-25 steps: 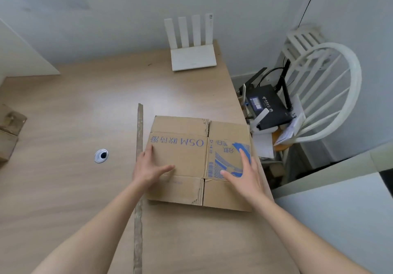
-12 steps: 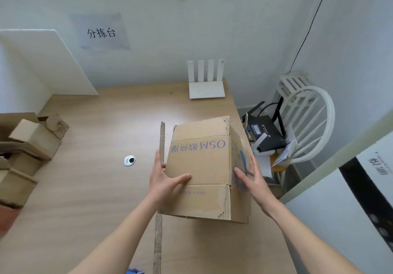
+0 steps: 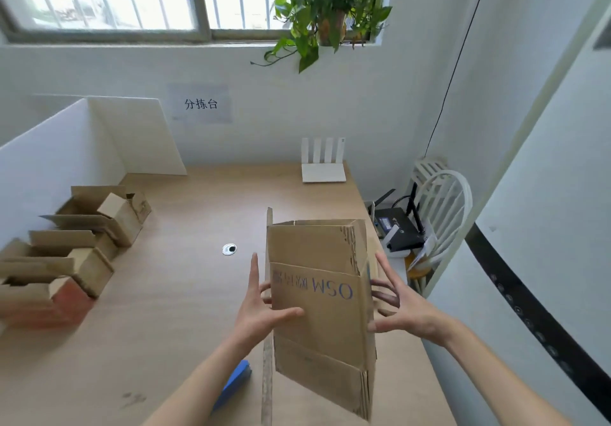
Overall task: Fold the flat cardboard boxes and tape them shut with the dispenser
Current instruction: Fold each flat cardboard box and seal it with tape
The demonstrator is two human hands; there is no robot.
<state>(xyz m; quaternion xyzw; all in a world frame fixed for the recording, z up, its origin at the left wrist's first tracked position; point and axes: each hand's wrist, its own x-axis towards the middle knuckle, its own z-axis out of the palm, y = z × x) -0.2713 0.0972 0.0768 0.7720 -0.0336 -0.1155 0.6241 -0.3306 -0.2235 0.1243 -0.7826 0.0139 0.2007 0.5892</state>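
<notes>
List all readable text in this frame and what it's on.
"分拣台": paper sign on the wall.
"OSM": blue print, upside down, on the cardboard box held between both hands; the blue characters beside it are too blurred to read.
Black router label: too small to read.

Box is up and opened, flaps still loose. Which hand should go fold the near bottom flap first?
Probably right. The left hand has its thumb across the cardboard box front panel, steadying it. The right hand has splayed fingers only touching the side, so it looks freer to drop.
</notes>
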